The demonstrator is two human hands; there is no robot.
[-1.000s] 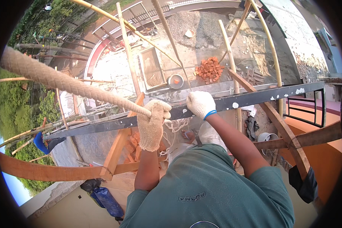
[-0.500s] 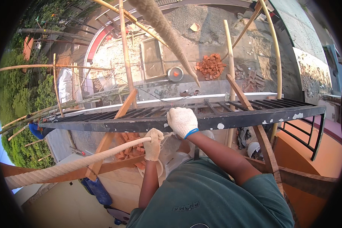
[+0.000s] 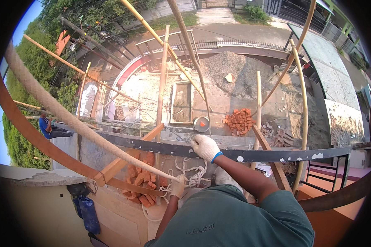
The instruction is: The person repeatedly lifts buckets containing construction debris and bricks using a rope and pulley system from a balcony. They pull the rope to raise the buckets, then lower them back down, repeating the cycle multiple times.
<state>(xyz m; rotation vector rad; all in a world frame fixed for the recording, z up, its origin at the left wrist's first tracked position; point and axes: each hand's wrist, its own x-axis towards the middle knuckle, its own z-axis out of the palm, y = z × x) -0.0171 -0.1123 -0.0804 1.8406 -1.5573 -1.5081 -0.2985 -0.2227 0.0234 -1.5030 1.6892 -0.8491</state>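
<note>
My left hand (image 3: 178,187), in a white knit glove, is closed around a thick beige rope (image 3: 82,129) close to my body. The rope slants up from this hand to the far left. My right hand (image 3: 205,147), gloved with a blue cuff edge, is closed over the black metal railing (image 3: 255,155), whose paint is chipped in white spots. Beyond it, another stretch of rope (image 3: 189,39) hangs from above, its lower end over a round bucket (image 3: 201,124) with something orange inside. Loose coils of white rope (image 3: 198,175) lie below my hands.
Wooden beams (image 3: 130,154) cross under the railing, and bamboo poles (image 3: 258,107) stand beyond it. Below are broken red bricks (image 3: 240,122), more bricks (image 3: 142,181) nearer me, a gravel heap (image 3: 224,74) and a sand-filled frame (image 3: 181,103). A person in blue (image 3: 47,127) sits at far left.
My view has tilted up and farther out. The left hand has come lower and nearer my body, still on the rope. My right hand keeps its place on the railing.
</note>
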